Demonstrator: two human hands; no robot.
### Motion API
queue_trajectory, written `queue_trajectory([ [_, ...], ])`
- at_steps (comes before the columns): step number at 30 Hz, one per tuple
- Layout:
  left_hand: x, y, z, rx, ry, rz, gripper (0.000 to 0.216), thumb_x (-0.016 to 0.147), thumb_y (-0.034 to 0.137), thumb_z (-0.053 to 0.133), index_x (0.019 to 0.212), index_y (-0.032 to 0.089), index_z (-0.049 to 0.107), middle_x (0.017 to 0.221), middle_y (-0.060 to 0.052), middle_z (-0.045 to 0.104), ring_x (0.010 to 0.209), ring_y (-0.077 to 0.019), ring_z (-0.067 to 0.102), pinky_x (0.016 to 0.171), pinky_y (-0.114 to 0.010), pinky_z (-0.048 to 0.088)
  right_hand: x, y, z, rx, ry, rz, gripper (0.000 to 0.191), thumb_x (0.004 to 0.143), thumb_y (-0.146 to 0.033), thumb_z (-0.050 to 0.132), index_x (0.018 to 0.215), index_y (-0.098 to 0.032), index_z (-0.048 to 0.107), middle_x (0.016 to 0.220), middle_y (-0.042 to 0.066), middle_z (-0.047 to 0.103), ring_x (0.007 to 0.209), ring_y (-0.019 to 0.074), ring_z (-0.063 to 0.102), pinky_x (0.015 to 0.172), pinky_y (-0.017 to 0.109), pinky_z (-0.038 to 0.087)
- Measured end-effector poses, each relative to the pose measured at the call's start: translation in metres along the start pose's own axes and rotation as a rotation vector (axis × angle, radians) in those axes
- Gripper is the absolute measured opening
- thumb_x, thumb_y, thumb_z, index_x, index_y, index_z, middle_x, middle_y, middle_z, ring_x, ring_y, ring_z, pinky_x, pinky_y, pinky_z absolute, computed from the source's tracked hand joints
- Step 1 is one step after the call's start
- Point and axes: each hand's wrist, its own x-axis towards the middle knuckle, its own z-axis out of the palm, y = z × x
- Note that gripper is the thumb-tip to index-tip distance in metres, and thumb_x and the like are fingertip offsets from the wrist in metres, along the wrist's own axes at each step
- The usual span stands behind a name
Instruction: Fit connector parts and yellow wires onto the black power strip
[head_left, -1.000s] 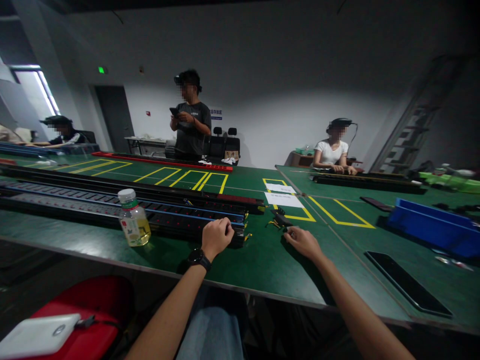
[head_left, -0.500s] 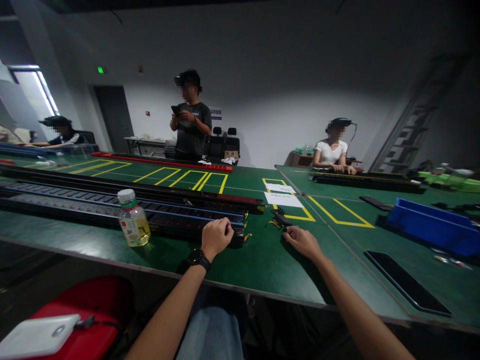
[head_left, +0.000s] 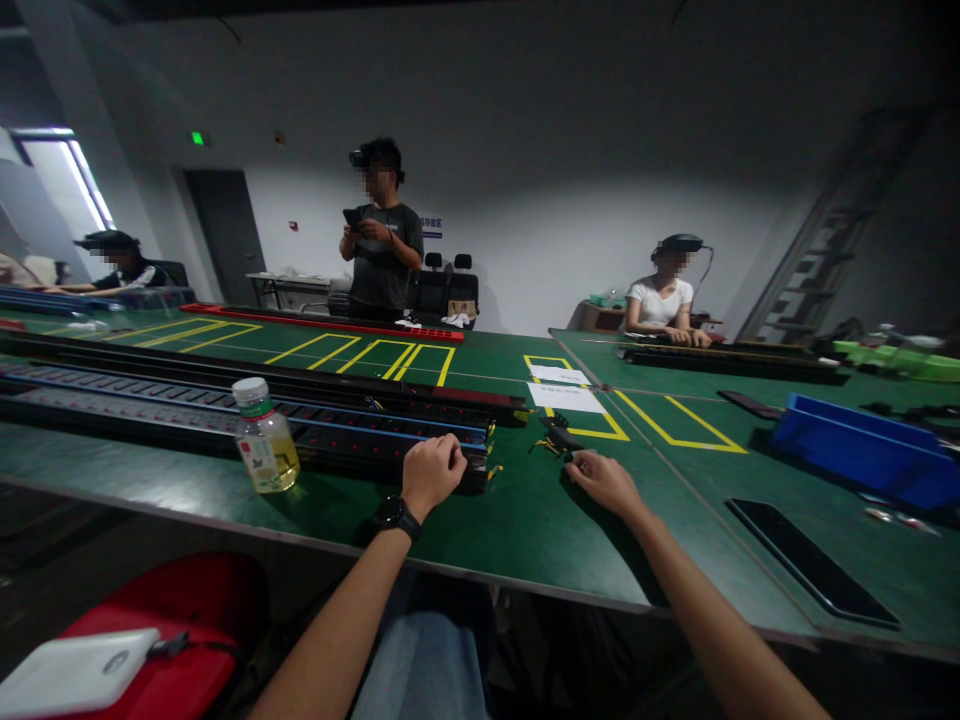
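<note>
My left hand, with a black watch on its wrist, is curled closed at the near edge of a long black slotted strip with blue edging. Whatever its fingers hold, if anything, is hidden from view. To the right, my right hand is low over the green table, fingers bent together around something small and dark that I cannot make out. Just beyond those fingertips lies a small black part with yellow pieces. Yellow ends stick out from the strip's right end.
A drink bottle stands left of my left hand. Right of my right arm lie a dark phone-like slab and a blue bin. White paper sheets lie ahead. Other people are across the table.
Both hands stay where they were, with the same closed pose. The view has shifted only very slightly.
</note>
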Motion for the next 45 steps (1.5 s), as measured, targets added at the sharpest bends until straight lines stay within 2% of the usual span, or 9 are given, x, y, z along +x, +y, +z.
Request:
queue_trajectory([
  [23,0.0003,-0.0009,-0.0002,0.006,0.002,0.006,0.016,0.098,0.023,0.053,0.091,0.023,0.067,0.086,-0.005,0.075,0.082,-0.0218,0.069,0.073,-0.032,0.044,-0.0027,-0.0083,-0.0056,0.019,0.000,0.037,0.020,0.100,-0.031,0.058,0.087,-0.021,0.070,0.082,0.004,0.072,0.072,0.0169,0.060,0.064,0.027,0.030],
  [45,0.0002,-0.0020,0.0023,0.014,0.016,0.009,0.016,0.097,0.023,0.053,0.091,0.023,0.067,0.084,-0.004,0.074,0.080,-0.0220,0.068,0.072,-0.033,0.042,-0.0007,-0.0051,-0.0025,-0.043,-0.014,0.042,0.023,0.102,-0.036,0.056,0.090,-0.022,0.071,0.084,0.004,0.073,0.072,0.0176,0.062,0.061,0.027,0.027],
])
